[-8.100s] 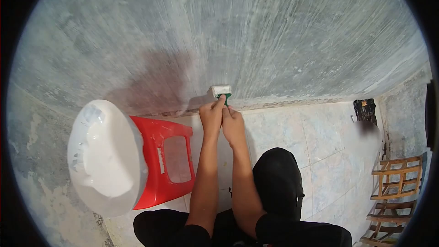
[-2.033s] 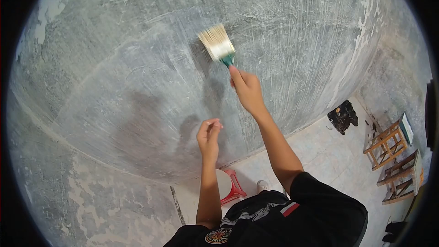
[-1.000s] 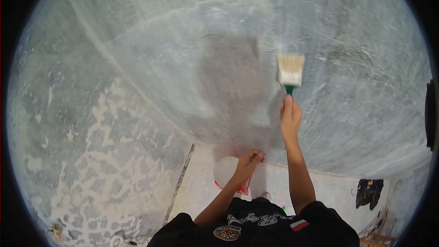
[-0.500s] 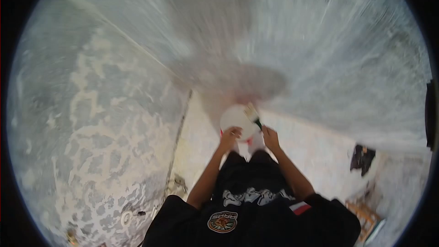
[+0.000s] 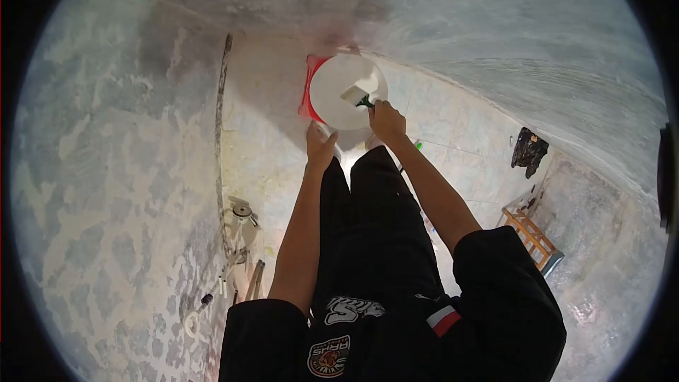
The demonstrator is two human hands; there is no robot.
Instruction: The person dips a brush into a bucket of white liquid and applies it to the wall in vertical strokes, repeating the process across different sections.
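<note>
In the head view, my right hand (image 5: pixel 388 124) is closed round the dark green handle of a paintbrush (image 5: pixel 355 95). The brush's pale, wide bristles lie over the mouth of a round white tub (image 5: pixel 331 102). Under the tub, a red stool (image 5: pixel 309 88) shows along its left side. My left hand (image 5: pixel 320 145) is just below the tub and the stool's near corner, its thumb apart from its fingers and nothing visible in it.
Patchy grey and cream walls rise at left (image 5: pixel 134 191) and ahead (image 5: pixel 481 21). Pale floor tiles (image 5: pixel 262 92) lie between them. A black plastic bag (image 5: pixel 529 151) hangs or lies at right, above a wooden rack (image 5: pixel 532 237). Pipe fittings (image 5: pixel 242 210) stand by the left wall.
The view has tilted down toward the floor. The brush has gone from the tub's far right edge to over its mouth. My left hand has moved off the tub's near edge to below it.
</note>
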